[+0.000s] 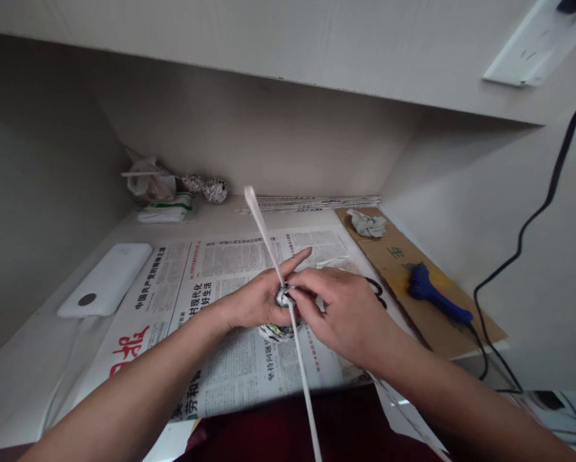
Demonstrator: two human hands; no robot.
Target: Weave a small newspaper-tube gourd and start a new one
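Observation:
My left hand (259,298) is wrapped round the neck of a small woven newspaper piece (275,332), with its thumb stretched out to the right. The piece's rounder lower part shows below the fingers, over the spread newspaper. A long pale rolled-paper strip (262,228) rises from the neck, leaning left. Another pale strip (304,378) runs from the neck down towards my body. Thumb and index finger of my right hand (345,311) are pinched together at the neck, where the strips meet. Which strip the right fingertips grip is partly hidden.
Newspaper sheets (172,340) cover the tabletop. At right, a cardboard sheet (388,256) bears a blue glue gun (436,295) and crumpled paper (367,223). Black scissor-like handles (377,292) lie beside my right hand. Behind are paper rolls (311,204) and a woven piece (205,187); left, a white device (107,280).

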